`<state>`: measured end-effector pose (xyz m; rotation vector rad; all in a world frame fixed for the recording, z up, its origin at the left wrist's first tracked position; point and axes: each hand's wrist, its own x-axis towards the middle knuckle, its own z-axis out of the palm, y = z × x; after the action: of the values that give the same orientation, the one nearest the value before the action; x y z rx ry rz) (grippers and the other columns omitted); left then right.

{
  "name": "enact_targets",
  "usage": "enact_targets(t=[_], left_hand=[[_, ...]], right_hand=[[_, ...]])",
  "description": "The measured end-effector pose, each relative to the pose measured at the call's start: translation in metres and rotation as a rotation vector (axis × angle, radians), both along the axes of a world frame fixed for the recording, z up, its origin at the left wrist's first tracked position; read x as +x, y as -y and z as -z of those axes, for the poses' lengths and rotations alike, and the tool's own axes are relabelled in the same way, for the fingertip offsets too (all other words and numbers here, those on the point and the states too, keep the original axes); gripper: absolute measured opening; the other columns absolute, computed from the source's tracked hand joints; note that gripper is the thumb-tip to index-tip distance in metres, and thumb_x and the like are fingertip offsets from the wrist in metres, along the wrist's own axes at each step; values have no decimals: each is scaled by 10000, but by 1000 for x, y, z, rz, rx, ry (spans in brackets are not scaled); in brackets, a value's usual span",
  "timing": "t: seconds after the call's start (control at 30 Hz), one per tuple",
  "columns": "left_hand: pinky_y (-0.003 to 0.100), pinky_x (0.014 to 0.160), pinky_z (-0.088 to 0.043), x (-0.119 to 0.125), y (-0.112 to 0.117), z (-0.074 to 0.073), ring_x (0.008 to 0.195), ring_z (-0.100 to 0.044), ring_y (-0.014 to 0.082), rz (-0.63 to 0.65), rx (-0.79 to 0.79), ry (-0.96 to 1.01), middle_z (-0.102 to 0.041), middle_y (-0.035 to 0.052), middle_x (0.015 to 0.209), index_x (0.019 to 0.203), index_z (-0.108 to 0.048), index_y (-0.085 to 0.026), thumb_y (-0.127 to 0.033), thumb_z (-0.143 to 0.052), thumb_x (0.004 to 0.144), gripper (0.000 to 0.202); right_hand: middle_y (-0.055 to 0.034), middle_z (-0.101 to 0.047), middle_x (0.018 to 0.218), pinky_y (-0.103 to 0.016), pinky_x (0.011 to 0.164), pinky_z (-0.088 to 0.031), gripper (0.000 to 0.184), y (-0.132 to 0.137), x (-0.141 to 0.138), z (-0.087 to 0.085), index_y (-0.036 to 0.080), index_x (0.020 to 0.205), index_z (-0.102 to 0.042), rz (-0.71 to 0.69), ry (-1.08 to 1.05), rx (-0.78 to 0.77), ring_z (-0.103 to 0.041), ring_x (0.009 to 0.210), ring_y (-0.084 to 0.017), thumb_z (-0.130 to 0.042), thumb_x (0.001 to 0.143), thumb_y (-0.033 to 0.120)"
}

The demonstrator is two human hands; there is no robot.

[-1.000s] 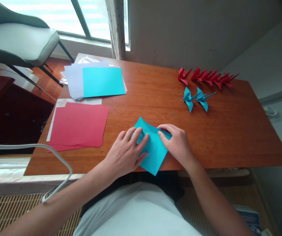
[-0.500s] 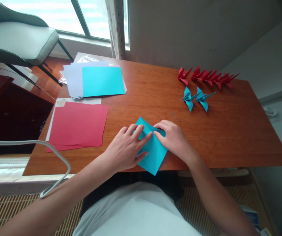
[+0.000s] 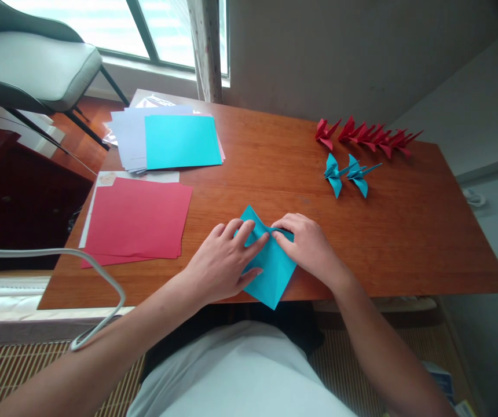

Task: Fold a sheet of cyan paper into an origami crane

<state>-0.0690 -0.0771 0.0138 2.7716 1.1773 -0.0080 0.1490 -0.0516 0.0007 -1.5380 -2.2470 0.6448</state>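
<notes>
A folded teal paper (image 3: 271, 272) lies at the near edge of the wooden table (image 3: 405, 231), its lower corner hanging over the edge. My left hand (image 3: 225, 263) lies flat on its left half with the fingers stretched out, pressing it down. My right hand (image 3: 307, 246) is on its right half, with the fingertips bent and pinching a fold near the paper's middle top. The two index fingertips almost meet there.
A stack of red sheets (image 3: 138, 223) lies to the left, with a teal sheet (image 3: 182, 142) on pale sheets behind it. Several red paper cranes (image 3: 368, 134) and two teal cranes (image 3: 347, 174) stand at the far right. A grey chair (image 3: 27, 63) stands by the window.
The right hand has slid left along the teal paper, bringing a fold towards the middle. The left fingers have reached a little further right to meet it.
</notes>
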Motion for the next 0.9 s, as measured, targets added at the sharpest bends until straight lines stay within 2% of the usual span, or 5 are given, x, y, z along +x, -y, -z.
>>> enact_targets(t=[0.5, 0.73, 0.83, 0.9], left_hand=[[466, 900, -423, -1, 0, 0, 1206, -468, 356, -4, -2, 3, -497, 151, 1410, 1491, -459, -258, -509, -454, 984, 565], [464, 929, -456, -3, 10, 6, 1225, -489, 356, -48, 59, 78, -517, 209, 1425, 1427, -504, -118, -474, -417, 1016, 550], [446, 948, -461, -3, 14, 9, 1253, -493, 342, -101, 106, 126, -456, 219, 1513, 1463, -454, -88, -393, -435, 1021, 537], [436, 950, -460, -2, 15, 10, 1270, -493, 329, -104, 108, 119, -387, 186, 1591, 1520, -389, -112, -354, -448, 1018, 561]], right_hand=[[-52, -736, 939, -374, 873, -509, 116, 0, 2, -7, 213, 938, -720, -88, -8, -5, -650, 935, -226, -607, 946, 188], [-84, -723, 1002, -385, 813, -504, 189, 10, -4, -6, 221, 1041, -715, -33, 155, 129, -633, 965, -251, -531, 995, 221], [-94, -721, 1003, -370, 752, -489, 220, 16, -12, -12, 225, 1070, -705, -8, 244, 191, -625, 947, -251, -499, 1004, 188], [-100, -719, 968, -366, 699, -471, 234, 19, -17, -15, 224, 1026, -707, -9, 313, 210, -616, 913, -252, -483, 1003, 163]])
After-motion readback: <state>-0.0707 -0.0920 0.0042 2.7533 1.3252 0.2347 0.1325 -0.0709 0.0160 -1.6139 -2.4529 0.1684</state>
